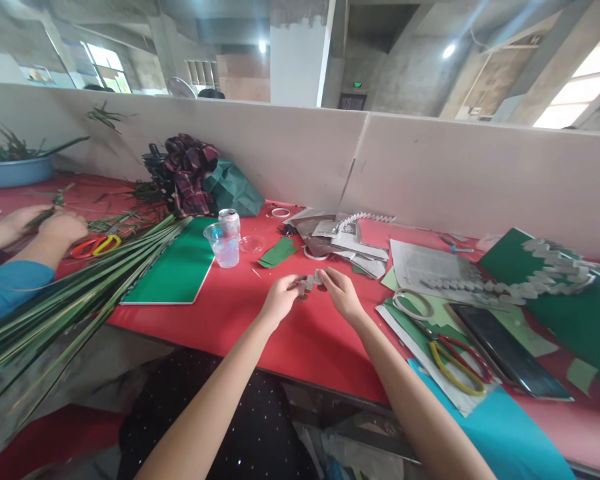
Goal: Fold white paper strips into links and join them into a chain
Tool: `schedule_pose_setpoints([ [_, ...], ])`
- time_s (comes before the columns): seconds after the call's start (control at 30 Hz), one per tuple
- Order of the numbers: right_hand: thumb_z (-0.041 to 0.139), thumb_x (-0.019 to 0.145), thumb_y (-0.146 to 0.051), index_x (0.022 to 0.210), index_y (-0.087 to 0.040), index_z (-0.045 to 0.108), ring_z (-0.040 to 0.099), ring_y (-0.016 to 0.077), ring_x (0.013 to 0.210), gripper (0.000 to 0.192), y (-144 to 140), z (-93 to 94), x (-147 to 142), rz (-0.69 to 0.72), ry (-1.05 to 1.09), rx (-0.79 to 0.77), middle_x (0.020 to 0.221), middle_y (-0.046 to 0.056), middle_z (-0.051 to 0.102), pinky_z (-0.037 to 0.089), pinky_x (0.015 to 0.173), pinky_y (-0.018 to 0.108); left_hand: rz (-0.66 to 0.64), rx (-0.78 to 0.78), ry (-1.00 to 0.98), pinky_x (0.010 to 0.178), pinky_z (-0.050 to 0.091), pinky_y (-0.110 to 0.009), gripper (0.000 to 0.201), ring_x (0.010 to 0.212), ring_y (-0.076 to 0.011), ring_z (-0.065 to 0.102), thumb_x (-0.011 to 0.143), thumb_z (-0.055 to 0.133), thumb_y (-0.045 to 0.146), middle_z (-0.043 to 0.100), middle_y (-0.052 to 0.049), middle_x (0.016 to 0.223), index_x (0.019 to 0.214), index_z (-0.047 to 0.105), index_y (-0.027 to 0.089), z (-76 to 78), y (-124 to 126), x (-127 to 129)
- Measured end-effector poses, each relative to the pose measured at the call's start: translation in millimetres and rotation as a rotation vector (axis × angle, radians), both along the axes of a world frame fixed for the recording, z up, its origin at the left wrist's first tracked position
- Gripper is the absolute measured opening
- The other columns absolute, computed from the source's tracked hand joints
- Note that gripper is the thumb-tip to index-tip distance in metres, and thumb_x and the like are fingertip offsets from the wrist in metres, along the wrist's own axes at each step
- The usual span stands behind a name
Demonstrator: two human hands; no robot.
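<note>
Both hands meet over the red table, around a small folded grey-white paper piece [310, 281] with zigzag links. Its left end is pinched by my left hand [282, 297]; my right hand [341, 291] pinches the right end. The fingers hide part of it. Behind the hands lie dark green paper pieces [279, 253] and a stack of printed paper strips [363, 253]. A longer folded paper chain [520, 291] of similar links curves across the right side, over a printed sheet and a green board.
Scissors [457, 363], a tape roll [413, 305] and a phone [510, 350] lie at right. To the left are a plastic cup [224, 248], a can [229, 223], a green board [173, 267] and long leaves [95, 287]. A co-worker's hands [63, 227] hold leaves at far left.
</note>
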State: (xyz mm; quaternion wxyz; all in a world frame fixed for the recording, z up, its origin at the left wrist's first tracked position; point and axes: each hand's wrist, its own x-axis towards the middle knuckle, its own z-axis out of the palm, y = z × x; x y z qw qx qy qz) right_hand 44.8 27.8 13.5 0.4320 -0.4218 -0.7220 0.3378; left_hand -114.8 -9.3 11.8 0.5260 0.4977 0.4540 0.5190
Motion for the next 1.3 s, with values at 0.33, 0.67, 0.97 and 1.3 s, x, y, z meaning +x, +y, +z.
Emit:
schedule_pose_setpoints([
  [0.33, 0.051, 0.084, -0.044, 0.08, -0.018, 0.058, 0.053, 0.0138, 0.068, 0.028, 6.6, -6.3, 6.0, 0.072, -0.095, 0.071, 0.075, 0.001, 0.062, 0.041, 0.065, 0.025, -0.042, -0.019, 0.152, 0.072, 0.051, -0.031, 0.02, 0.075, -0.0181, 0.065, 0.078, 0.054, 0.018, 0.069, -0.01, 0.088, 0.095, 0.063, 0.012, -20.3, 4.2, 1.3],
  [0.67, 0.047, 0.083, -0.036, 0.083, -0.019, 0.05, 0.057, 0.0158, 0.069, 0.017, 14.2, -12.3, 11.8, 0.059, 0.01, 0.03, 0.074, 0.001, 0.06, 0.044, 0.067, 0.028, -0.022, 0.089, 0.583, 0.095, 0.043, -0.039, 0.051, 0.114, -0.026, 0.054, 0.08, 0.056, 0.025, 0.058, -0.014, 0.124, 0.129, 0.046, 0.018, -19.8, -20.7, -0.9],
  [0.97, 0.052, 0.078, -0.024, 0.089, -0.021, 0.061, 0.058, 0.0142, 0.058, 0.014, 31.1, -21.7, 24.6, -0.154, -0.339, -0.021, 0.066, 0.0, 0.064, 0.039, 0.055, 0.023, 0.11, 0.382, 0.993, 0.098, 0.041, -0.046, 0.044, 0.119, -0.0295, 0.046, 0.085, 0.047, 0.021, 0.055, -0.011, 0.125, 0.129, 0.046, 0.02, -45.7, -21.0, 13.1],
  [1.3, 0.05, 0.084, -0.019, 0.088, -0.018, 0.067, 0.057, 0.0088, 0.053, 0.018, 42.8, -28.5, 28.1, 0.037, -0.362, -0.049, 0.085, 0.004, 0.066, 0.043, 0.055, 0.021, 0.139, 0.315, 0.683, 0.095, 0.045, -0.037, 0.024, 0.106, -0.021, 0.056, 0.083, 0.044, 0.017, 0.061, -0.007, 0.106, 0.1, 0.061, 0.02, -40.5, -18.1, -0.1],
])
